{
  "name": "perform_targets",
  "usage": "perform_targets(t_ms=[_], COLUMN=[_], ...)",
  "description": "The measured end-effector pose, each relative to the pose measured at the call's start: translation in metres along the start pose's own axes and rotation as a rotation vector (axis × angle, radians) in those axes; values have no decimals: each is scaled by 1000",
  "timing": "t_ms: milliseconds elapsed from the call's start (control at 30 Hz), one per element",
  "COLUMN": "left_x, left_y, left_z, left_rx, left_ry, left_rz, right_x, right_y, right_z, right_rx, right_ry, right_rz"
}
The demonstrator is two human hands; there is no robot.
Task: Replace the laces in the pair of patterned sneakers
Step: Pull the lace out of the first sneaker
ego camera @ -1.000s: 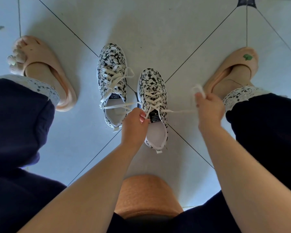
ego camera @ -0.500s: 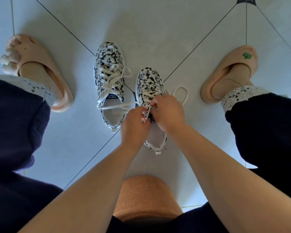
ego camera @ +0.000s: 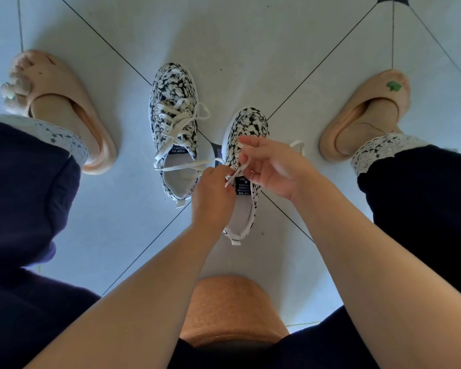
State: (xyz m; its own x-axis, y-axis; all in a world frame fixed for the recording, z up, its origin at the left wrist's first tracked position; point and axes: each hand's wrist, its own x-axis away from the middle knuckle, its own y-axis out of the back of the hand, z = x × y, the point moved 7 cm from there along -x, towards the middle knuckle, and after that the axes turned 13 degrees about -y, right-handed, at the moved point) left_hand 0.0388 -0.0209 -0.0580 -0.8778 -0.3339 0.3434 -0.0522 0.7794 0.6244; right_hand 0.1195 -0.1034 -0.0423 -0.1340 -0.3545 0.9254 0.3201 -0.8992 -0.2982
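**White flat lace** [ego camera: 184, 167] of the nearer black-and-white floral canvas sneaker [ego camera: 250, 123], seen from the head camera. The lace met both hands at the top of the tongue. One free strand ran crosswise to the left, over the open mouth of the farther sneaker of the same pattern [ego camera: 173, 86]. A short end hung down beside the dark tongue label. A loop showed on the floor just beyond the right hand [ego camera: 274, 169].

The nearer sneaker stood on the pale grey tiled floor [ego camera: 250, 49]. Its long axis ran away from the person, toe far and heel near, so the eyelet rows lay lengthwise between the hands.

The left hand [ego camera: 213, 198] came in from the heel side, fingers curled and apparently gripping the crosswise strand. The right hand came in from the right and pinched the lace between thumb and forefinger, its other fingers spread above the eyelets. Both hands sat directly over the uppermost eyelets, and the left hand was slightly nearer the label.

The farther sneaker pointed the same way, and its own lace [ego camera: 176, 115] was threaded and loosely looped. Peach foam slippers [ego camera: 370, 107] flanked the pair.
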Motion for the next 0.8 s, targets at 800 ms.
perform_targets(t_ms=[800], left_x=[0], left_y=[-1], left_z=[2], left_rx=[41], left_ry=[28], left_rz=[20], right_x=[27], right_y=[29], right_z=[50], right_rx=[-92], right_ry=[174], right_rz=[-333])
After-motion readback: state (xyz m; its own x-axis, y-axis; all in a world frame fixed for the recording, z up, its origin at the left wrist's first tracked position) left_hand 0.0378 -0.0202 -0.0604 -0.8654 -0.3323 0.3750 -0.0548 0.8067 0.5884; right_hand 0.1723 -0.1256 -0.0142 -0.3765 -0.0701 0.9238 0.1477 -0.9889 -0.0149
